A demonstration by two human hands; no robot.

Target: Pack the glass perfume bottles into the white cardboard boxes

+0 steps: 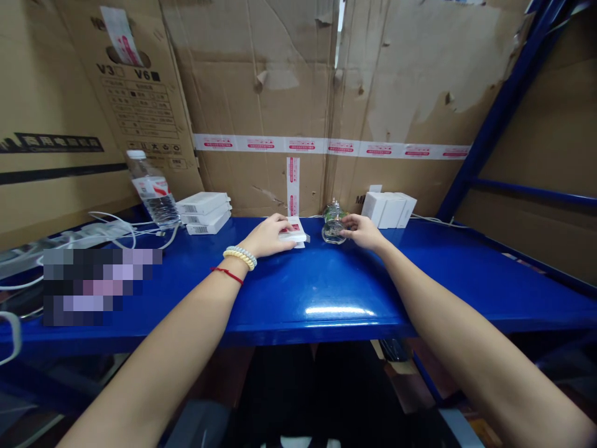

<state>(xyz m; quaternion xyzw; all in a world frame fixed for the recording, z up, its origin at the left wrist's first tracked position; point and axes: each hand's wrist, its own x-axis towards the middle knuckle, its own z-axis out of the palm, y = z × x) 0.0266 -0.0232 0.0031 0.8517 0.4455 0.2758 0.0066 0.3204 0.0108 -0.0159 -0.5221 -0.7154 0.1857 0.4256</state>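
Observation:
Near the middle of the blue table, my left hand (273, 235) is closed round a small white box (298, 237), which has a red patch on top and a flap sticking out at its right end. To the right, the thumb and fingers of my right hand (362, 233) pinch the side of a clear glass bottle (333, 233) that stands on the table. Behind that bottle are more glass shapes with thin tips and something green, too small to tell apart. Bracelets circle my left wrist.
White boxes (205, 213) are stacked at the left beside a water bottle (156, 194). More white boxes (389, 210) stand at the right. Cables, a power strip (88, 235) and a blurred patch lie on the blue table (298, 286) at left. Cardboard (270, 99) walls the back.

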